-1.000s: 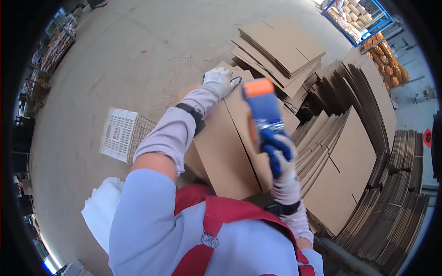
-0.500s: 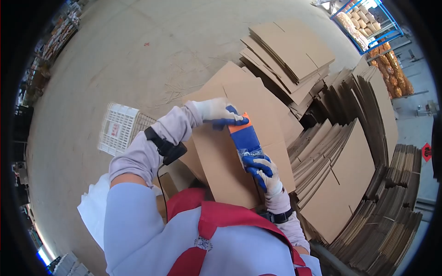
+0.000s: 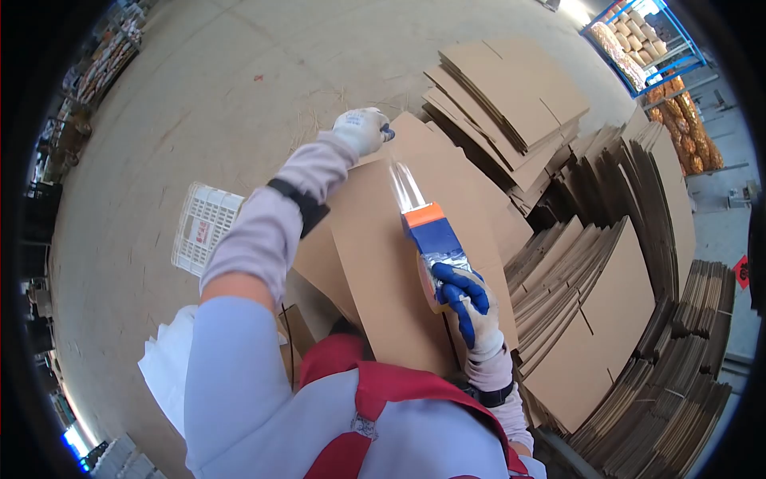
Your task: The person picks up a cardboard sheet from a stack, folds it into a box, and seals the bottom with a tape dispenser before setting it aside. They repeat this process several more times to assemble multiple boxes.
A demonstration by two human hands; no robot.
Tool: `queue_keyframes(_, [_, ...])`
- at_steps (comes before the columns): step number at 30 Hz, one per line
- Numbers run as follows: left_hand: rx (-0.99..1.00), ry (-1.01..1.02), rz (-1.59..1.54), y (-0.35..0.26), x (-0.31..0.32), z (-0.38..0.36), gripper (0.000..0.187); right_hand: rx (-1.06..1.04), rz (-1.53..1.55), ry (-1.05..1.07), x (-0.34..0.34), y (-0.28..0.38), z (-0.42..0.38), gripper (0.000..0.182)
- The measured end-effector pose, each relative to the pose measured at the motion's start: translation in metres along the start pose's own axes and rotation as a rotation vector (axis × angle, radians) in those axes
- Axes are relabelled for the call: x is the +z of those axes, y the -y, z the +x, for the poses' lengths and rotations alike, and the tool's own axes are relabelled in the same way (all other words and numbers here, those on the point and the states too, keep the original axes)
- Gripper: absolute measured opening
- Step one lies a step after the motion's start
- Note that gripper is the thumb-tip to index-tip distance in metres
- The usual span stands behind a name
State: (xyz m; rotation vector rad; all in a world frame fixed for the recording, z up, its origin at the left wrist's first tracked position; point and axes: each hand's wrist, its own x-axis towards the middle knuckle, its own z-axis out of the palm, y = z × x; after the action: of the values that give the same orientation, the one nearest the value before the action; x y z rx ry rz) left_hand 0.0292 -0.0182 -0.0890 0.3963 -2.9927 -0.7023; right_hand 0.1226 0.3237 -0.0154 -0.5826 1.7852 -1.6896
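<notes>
My right hand (image 3: 469, 307), in a white glove with blue-coated fingers, is closed around the lower end of a blue and orange tape dispenser (image 3: 435, 239). From its orange end a strip of clear tape (image 3: 408, 185) stretches up toward my left hand (image 3: 364, 132). That hand, gloved the same way, is closed, its fingertips pinched at the far end of the strip. Beneath the dispenser lies a flat cardboard sheet (image 3: 375, 263), with a crease or slot running down it.
Stacks of flattened cartons (image 3: 519, 96) rise beyond the sheet, and more cartons (image 3: 598, 327) lean upright on the right. A white plastic basket (image 3: 209, 227) stands on the floor at left. White sheeting (image 3: 169, 359) lies near my left elbow. A blue rack (image 3: 638, 48) is at the far right.
My left hand has moved up and away from the dispenser, drawing out clear tape. My right hand has stayed nearly in place on the dispenser.
</notes>
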Motion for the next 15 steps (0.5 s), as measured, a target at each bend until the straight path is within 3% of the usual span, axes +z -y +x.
queue_keyframes(2, [-0.075, 0.427, 0.165, 0.012, 0.023, 0.021, 0.031, 0.034, 0.000, -0.034, -0.001, -0.004, 0.000, 0.029])
queue_keyframes(4, [-0.041, 0.655, 0.185, 0.045, 0.053, 0.029, 0.039, 0.046, -0.004, -0.042, 0.001, -0.003, -0.003, 0.029])
queue_keyframes(7, [-0.079, 0.721, 0.363, 0.157, 0.133, 0.055, 0.046, 0.015, 0.017, -0.043, -0.001, -0.009, -0.002, 0.028])
queue_keyframes(10, [-0.105, 0.312, 0.293, 0.027, 0.025, 0.027, 0.058, -0.029, 0.103, -0.019, -0.002, -0.012, -0.002, 0.026])
queue_keyframes(12, [-0.041, 0.114, 0.069, -0.042, 0.021, 0.001, 0.060, 0.049, 0.195, -0.021, -0.002, -0.015, -0.003, 0.026])
queue_keyframes(15, [-0.147, 0.177, 0.094, -0.087, 0.033, -0.037, 0.060, -0.013, 0.063, 0.000, -0.022, -0.027, -0.056, 0.026])
